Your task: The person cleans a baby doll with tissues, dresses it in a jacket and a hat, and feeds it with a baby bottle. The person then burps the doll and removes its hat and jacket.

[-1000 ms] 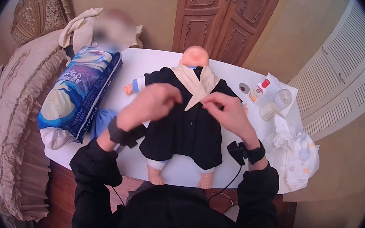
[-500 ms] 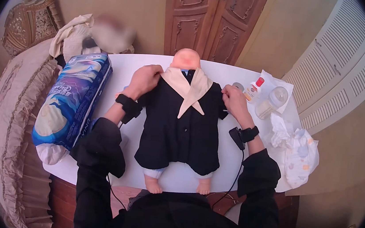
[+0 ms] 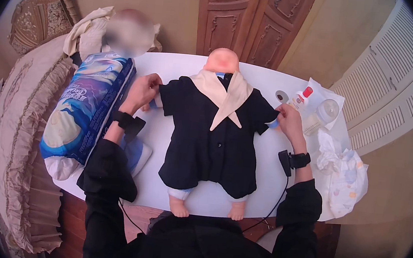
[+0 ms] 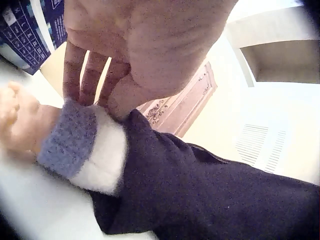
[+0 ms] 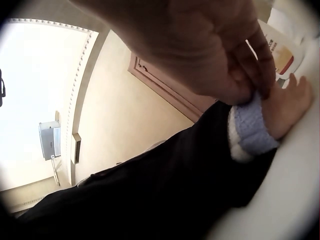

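Observation:
A doll lies face up on the white table, its head [image 3: 222,61] away from the person, in a black outfit [image 3: 212,147] with a cream collar [image 3: 225,93] whose two points cross on the chest. At the sleeve end on the left, my left hand [image 3: 142,92] [image 4: 145,45] pinches the edge by the blue and white cuff [image 4: 75,142]. My right hand [image 3: 290,123] [image 5: 200,45] pinches the other sleeve end, beside the blue cuff [image 5: 252,127] and the doll's small hand [image 5: 287,107]. Both bare feet [image 3: 179,207] point toward the person.
A blue diaper pack [image 3: 85,108] lies at the table's left, with blue and white cloth [image 3: 136,154] next to it. On the right are a red-capped bottle [image 3: 301,97], a clear bottle [image 3: 324,113], a round item [image 3: 281,96] and a patterned diaper [image 3: 345,184].
Both hands have moved from the collar and shoulders outward to the sleeve ends and pinch them. The sleeves now lie spread to the sides, and the collar lies flatter.

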Action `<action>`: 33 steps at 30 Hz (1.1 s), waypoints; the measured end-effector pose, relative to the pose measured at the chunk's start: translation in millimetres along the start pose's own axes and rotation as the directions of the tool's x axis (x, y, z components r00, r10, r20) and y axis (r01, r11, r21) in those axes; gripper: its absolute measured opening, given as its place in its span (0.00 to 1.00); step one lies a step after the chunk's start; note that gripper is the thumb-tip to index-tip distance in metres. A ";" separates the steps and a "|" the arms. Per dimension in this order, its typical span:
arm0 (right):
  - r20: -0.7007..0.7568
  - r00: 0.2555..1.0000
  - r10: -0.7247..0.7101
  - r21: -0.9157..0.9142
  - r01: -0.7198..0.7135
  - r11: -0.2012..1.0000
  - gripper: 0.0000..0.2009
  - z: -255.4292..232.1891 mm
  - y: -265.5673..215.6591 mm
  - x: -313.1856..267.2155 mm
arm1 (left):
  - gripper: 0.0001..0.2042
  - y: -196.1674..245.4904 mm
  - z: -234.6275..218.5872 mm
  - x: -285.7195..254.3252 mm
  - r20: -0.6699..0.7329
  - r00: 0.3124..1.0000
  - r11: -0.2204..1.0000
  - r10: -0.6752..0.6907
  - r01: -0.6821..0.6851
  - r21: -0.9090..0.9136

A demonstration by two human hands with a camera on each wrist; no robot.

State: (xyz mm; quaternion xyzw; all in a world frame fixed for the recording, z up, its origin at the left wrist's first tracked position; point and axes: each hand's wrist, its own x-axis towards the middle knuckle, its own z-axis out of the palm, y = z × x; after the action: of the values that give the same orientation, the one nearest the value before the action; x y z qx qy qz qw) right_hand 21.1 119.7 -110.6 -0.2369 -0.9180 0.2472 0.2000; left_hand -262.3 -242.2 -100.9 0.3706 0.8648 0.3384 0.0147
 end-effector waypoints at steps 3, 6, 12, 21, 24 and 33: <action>-0.063 0.997 -0.045 -0.082 0.040 0.996 0.07 -1.9 5.1 -3.9 | 0.08 -0.5 -5.0 -10.1 -0.179 0.984 0.999 -0.008 0.017 0.046; -0.238 0.942 -0.237 -0.221 0.185 0.957 0.06 -1.1 6.2 -9.5 | 0.08 -2.9 -7.3 -17.9 -0.140 0.984 0.979 -0.106 0.128 0.157; -0.077 0.988 -0.136 -0.387 0.096 0.917 0.04 -6.9 -7.4 -19.2 | 0.10 20.4 -7.6 -31.6 -0.046 0.998 0.904 -0.038 0.054 0.424; 0.020 0.931 -0.363 0.306 0.340 0.889 0.10 -1.0 -127.8 -36.2 | 0.08 144.6 20.6 -39.2 -0.059 0.890 0.884 0.452 -0.456 -0.103; -0.040 0.819 -0.573 0.214 0.567 0.795 0.09 16.5 -130.2 -24.7 | 0.08 141.0 39.8 -20.2 -0.073 0.825 0.827 0.560 -0.562 -0.008; 0.015 0.914 -0.405 0.312 0.380 0.871 0.06 2.4 -148.4 -13.7 | 0.04 136.3 37.4 -14.7 -0.033 0.894 0.893 0.447 -0.448 -0.047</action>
State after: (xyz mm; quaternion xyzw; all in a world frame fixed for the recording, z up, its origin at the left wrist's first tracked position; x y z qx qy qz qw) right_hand -18.9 -2.1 -34.6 -0.0020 -0.9054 0.3482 0.2429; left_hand -155.3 -162.7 -51.8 0.5555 0.7470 0.3598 -0.0630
